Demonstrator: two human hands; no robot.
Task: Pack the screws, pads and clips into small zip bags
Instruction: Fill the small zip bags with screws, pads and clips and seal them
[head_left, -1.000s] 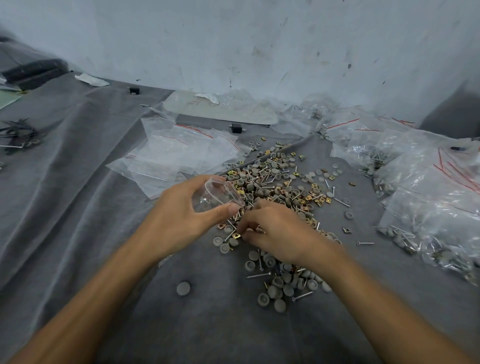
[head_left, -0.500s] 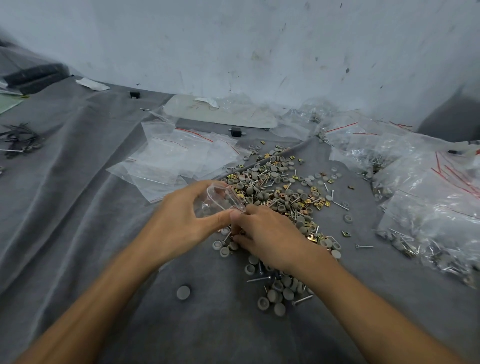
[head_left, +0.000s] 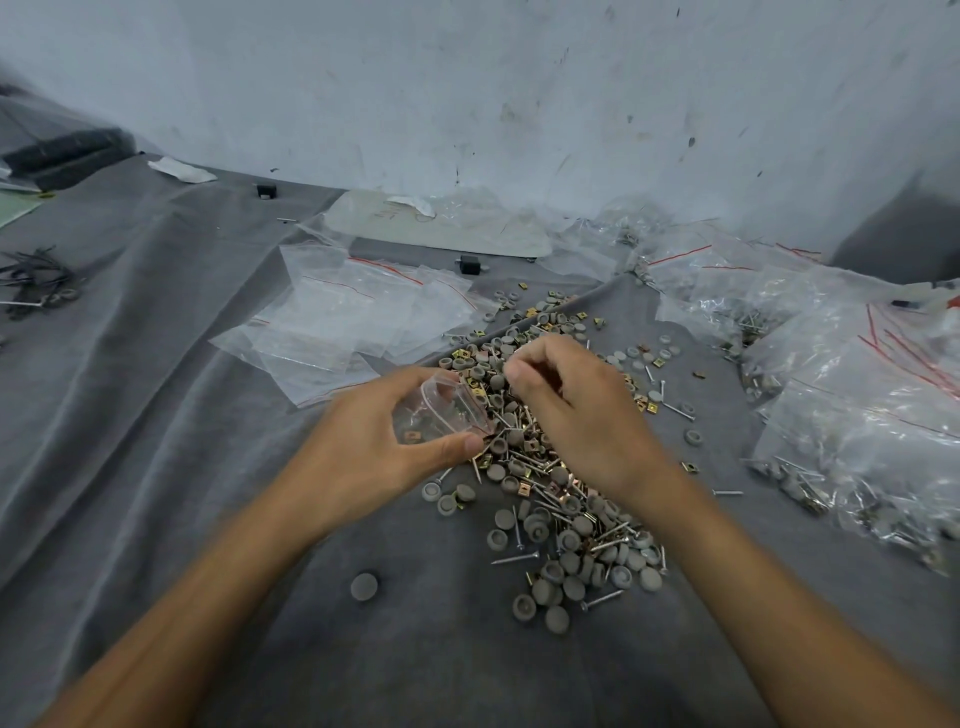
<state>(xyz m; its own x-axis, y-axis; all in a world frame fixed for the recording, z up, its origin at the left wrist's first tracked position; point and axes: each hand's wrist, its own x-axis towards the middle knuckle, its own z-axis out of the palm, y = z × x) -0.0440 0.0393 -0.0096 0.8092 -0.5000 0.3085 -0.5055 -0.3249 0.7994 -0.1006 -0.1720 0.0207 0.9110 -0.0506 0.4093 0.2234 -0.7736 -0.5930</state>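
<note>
Head view, looking down on a grey cloth (head_left: 156, 415) set against a white wall (head_left: 467, 78). Grips a clear cup (head_left: 447, 410) in the left hand (head_left: 363, 462), thumb below and fingers curled over the top, with the cup tipped on its side at the left edge of the pile (head_left: 545, 467). Shows a gold clip (head_left: 414, 435) inside the cup. Hovers the right hand (head_left: 582, 415) over the middle of the pile, just beside the cup, fingers curled and thumb pressed to forefinger; cannot tell whether anything sits in that pinch. Mixes screws (head_left: 514, 558), pads (head_left: 556, 618) and clips (head_left: 649, 405) in the pile, spread down the middle of the cloth from near the far edge toward the near edge. Shows one pad (head_left: 363, 587) lying alone, left of the pile's near end. Shows empty bags (head_left: 353, 322) flat and overlapping, left of the pile's far end, and filled bags (head_left: 857, 415) heaped along the right edge of the cloth. Shows a tangle of dark parts (head_left: 36, 280) near the left edge.
</note>
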